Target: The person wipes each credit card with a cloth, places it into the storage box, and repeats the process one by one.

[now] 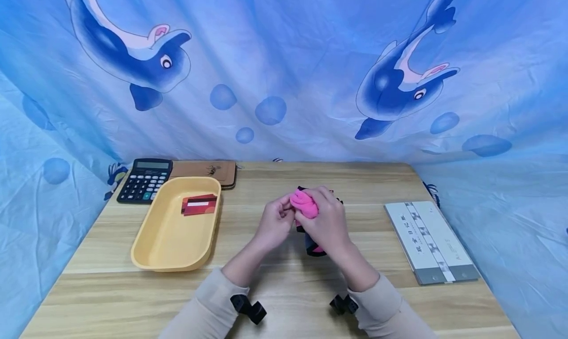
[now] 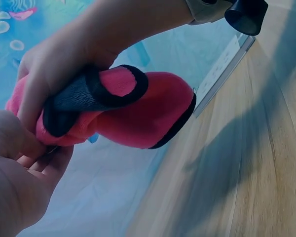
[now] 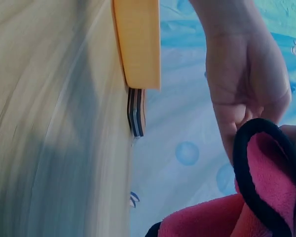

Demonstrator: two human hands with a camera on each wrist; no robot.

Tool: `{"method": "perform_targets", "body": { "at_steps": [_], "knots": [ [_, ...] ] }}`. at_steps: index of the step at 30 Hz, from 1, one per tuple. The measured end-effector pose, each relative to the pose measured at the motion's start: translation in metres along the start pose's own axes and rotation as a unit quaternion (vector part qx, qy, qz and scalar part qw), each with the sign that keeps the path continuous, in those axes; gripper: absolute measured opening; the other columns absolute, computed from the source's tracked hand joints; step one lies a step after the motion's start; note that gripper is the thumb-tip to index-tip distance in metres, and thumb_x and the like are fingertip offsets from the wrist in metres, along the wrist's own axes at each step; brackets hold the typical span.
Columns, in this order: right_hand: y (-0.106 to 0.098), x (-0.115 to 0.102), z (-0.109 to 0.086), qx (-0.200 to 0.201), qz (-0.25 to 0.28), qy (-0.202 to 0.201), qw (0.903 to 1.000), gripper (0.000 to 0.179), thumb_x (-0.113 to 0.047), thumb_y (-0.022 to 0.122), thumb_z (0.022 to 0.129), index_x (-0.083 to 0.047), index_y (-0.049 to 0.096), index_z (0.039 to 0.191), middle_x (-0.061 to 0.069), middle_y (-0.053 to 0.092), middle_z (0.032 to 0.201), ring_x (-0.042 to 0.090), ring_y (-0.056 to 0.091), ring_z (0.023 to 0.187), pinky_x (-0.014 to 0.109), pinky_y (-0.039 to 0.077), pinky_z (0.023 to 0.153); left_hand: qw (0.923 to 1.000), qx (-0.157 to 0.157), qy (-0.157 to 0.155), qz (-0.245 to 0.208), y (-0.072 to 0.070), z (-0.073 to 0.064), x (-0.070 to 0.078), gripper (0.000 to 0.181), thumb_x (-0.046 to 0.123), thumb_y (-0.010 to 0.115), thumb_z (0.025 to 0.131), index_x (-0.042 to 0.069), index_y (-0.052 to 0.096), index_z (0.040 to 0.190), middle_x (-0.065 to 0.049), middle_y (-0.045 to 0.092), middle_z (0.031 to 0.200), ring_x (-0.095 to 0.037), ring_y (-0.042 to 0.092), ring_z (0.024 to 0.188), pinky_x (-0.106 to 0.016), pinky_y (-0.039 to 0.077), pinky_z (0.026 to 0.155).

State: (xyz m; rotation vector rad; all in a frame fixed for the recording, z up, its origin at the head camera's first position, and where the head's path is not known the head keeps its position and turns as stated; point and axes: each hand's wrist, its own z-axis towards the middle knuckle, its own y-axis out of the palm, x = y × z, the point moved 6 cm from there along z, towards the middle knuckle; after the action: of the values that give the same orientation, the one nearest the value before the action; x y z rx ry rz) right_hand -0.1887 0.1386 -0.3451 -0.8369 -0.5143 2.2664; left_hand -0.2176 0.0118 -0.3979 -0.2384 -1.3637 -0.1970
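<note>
A bunched pink and dark grey cloth (image 1: 306,204) with black edging is held above the middle of the table. My right hand (image 1: 329,220) grips it from the right side. On the other side, my left hand (image 1: 275,220) has its fingers curled in and pinches the cloth's edge. In the left wrist view, a folded lobe of the cloth (image 2: 153,111) hangs out past the right hand, its dark side rolled outward. The right wrist view shows a black-rimmed fold of the cloth (image 3: 274,182) partly covering the left fingertips.
Left of the hands stands a yellow tray (image 1: 173,240) with red cards (image 1: 198,205) in it. Behind it lie a calculator (image 1: 144,181) and a brown notebook (image 1: 199,169). A white and grey book (image 1: 429,243) lies at the right. Blue dolphin-print curtain (image 1: 306,82) surrounds the table.
</note>
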Motion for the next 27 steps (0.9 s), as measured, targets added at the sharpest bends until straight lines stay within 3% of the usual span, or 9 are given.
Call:
{"method": "perform_targets", "body": {
  "at_steps": [3,5,13,16,21,27],
  "knots": [
    [-0.005,0.007,0.0,0.005,-0.004,0.017,0.9998,0.032,-0.002,0.085,0.072,0.001,0.073,0.101,0.013,0.069,0.094,0.028,0.068,0.078,0.04,0.062,0.066,0.9997,0.01,0.003,-0.02,-0.004,0.0,0.0,0.04,-0.01,0.049,0.099,-0.008,0.054,0.139,-0.023,0.069,0.119,-0.025,0.072,0.09,-0.022,0.062,0.074],
    [-0.009,0.014,-0.001,0.01,-0.006,0.03,0.9995,0.032,-0.001,0.084,0.072,0.002,0.073,0.102,0.014,0.07,0.095,0.029,0.069,0.079,0.041,0.063,0.068,0.9991,0.016,0.0,-0.04,-0.007,0.0,-0.001,0.038,-0.01,0.05,0.1,-0.011,0.053,0.138,-0.026,0.066,0.124,-0.03,0.071,0.104,-0.029,0.061,0.088],
    [-0.023,0.044,-0.004,0.026,-0.013,0.069,0.9972,0.034,-0.006,0.085,0.074,0.002,0.074,0.105,0.016,0.072,0.098,0.031,0.069,0.086,0.045,0.063,0.075,0.9943,0.05,-0.024,-0.091,-0.019,-0.001,-0.005,0.036,-0.008,0.052,0.101,-0.015,0.052,0.136,-0.031,0.064,0.125,-0.04,0.069,0.106,-0.032,0.062,0.085],
    [-0.028,0.054,-0.006,0.03,-0.017,0.078,0.9964,0.034,-0.006,0.085,0.074,0.002,0.074,0.106,0.016,0.073,0.1,0.031,0.069,0.087,0.046,0.062,0.076,0.9903,0.083,-0.043,-0.103,-0.026,-0.001,-0.009,0.035,-0.005,0.053,0.101,-0.013,0.054,0.135,-0.032,0.065,0.123,-0.034,0.072,0.102,-0.032,0.062,0.083],
    [-0.036,0.065,-0.008,0.038,-0.018,0.091,0.995,0.037,-0.006,0.085,0.075,0.002,0.074,0.109,0.017,0.073,0.102,0.033,0.069,0.09,0.047,0.061,0.078,0.9855,0.119,-0.054,-0.109,-0.036,0.0,-0.013,0.041,-0.007,0.053,0.1,-0.001,0.052,0.141,-0.033,0.066,0.115,-0.025,0.073,0.09,-0.034,0.064,0.079],
    [-0.04,0.07,-0.008,0.044,-0.013,0.102,0.9938,0.038,-0.009,0.084,0.078,0.001,0.073,0.112,0.018,0.072,0.105,0.033,0.069,0.093,0.048,0.06,0.081,0.9845,0.118,-0.057,-0.116,-0.039,0.0,-0.012,0.021,-0.008,0.054,0.1,-0.01,0.063,0.12,-0.028,0.064,0.119,-0.02,0.072,0.092,-0.033,0.064,0.08]
  ]
}}
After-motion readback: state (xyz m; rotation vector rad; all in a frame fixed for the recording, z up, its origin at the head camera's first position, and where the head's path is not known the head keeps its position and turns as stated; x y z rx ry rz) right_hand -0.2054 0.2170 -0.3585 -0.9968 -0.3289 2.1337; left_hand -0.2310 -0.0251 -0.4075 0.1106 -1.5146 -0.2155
